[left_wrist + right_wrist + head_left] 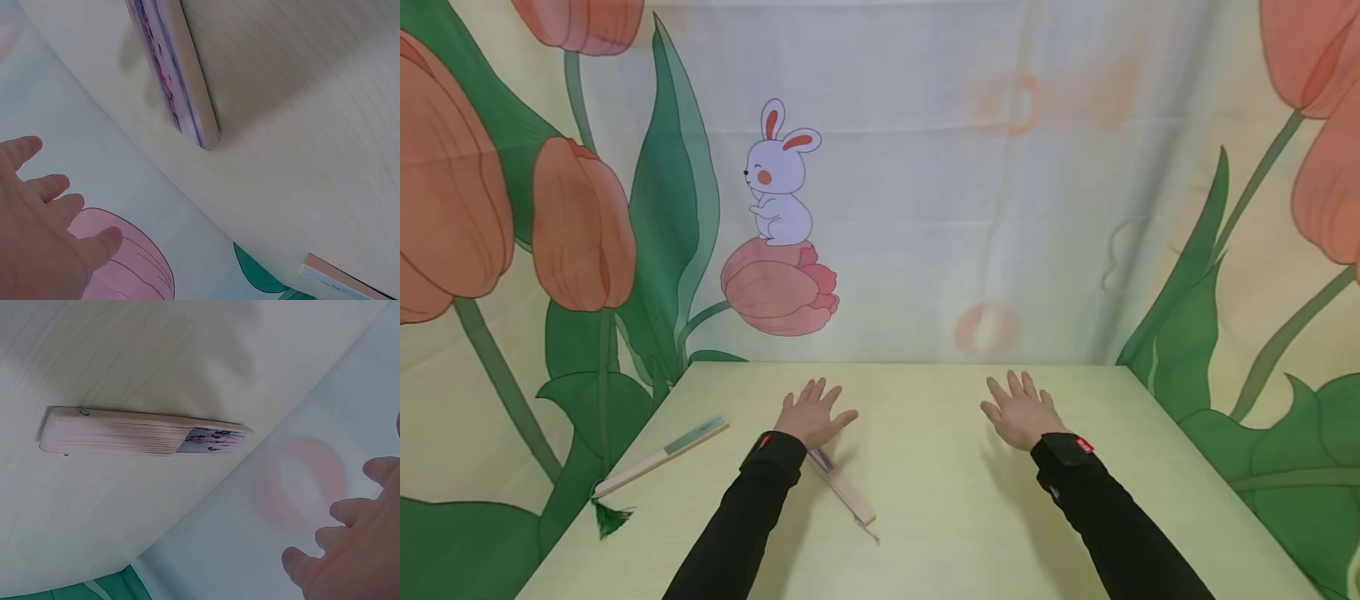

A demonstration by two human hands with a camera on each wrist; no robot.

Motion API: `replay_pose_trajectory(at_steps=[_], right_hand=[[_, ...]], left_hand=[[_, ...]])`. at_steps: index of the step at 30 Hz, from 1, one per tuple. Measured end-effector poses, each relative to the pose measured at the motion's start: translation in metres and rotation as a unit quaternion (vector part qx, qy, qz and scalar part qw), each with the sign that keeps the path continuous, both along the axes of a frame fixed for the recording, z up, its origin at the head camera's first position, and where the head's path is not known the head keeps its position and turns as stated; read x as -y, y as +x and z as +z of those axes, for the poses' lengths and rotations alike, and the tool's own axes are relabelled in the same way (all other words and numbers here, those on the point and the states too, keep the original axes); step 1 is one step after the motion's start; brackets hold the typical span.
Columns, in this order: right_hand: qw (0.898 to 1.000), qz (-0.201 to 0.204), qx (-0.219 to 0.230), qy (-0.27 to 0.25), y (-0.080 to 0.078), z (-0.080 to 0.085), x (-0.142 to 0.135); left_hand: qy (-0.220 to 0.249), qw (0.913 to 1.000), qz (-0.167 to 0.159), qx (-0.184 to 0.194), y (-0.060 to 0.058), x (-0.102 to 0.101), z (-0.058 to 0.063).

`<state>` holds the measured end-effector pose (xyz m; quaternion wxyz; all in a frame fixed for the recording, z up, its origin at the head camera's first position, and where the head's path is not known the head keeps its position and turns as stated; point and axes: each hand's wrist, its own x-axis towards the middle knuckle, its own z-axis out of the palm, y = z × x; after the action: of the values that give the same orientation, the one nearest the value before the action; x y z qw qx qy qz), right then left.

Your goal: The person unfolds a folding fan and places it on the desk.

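My left hand [809, 418] is held over the table with its fingers spread and holds nothing. Below its wrist lies a folded hand fan [846, 492] with a pale wooden handle and a thin cord at its end; the hand and sleeve hide part of it. In the left wrist view this fan [178, 75] shows a purple leaf with red marks. My right hand [1021, 417], likewise spread and holding nothing, is above the table's right half. The right wrist view shows a folded fan [144, 432] with thin pale ribs and a purple patterned leaf.
Another folded fan [662, 458], pale with a greenish leaf, lies slantwise near the table's left edge. Its green tassel [612, 518] lies by the edge. The pale yellow table [925, 517] ends at a hanging cloth [910, 208] printed with tulips and a rabbit.
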<state>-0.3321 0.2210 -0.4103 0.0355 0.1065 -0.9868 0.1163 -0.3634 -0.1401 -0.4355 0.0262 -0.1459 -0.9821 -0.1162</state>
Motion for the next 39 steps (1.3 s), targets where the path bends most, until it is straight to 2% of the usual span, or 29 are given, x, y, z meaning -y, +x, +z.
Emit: replay_pose_trajectory(at_steps=[7, 15, 20, 25, 31, 39], right_hand=[[1.0, 0.003, 0.003, 0.006, 0.002, 0.004, 0.003], [1.0, 0.025, 0.004, 0.003, -0.003, 0.005, 0.018], [0.999, 0.035, -0.002, 0.014, -0.001, -0.003, 0.021], [0.998, 0.057, -0.009, 0.019, 0.001, -0.007, 0.027], [0.996, 0.078, 0.01, 0.031, 0.002, -0.011, 0.052], [0.989, 0.138, 0.014, 0.054, 0.019, -0.036, 0.1]], left_hand=[[-0.002, 1.0, -0.002, 0.007, 0.001, -0.002, -0.001], [0.005, 1.0, 0.006, 0.005, 0.001, 0.016, -0.001], [0.005, 0.9996, -0.018, 0.019, 0.003, 0.019, -0.005], [0.006, 0.9991, -0.039, 0.011, 0.003, 0.021, -0.008], [0.006, 0.9974, -0.067, 0.025, 0.002, 0.031, -0.007], [-0.008, 0.9957, -0.078, 0.048, 0.016, 0.036, -0.007]])
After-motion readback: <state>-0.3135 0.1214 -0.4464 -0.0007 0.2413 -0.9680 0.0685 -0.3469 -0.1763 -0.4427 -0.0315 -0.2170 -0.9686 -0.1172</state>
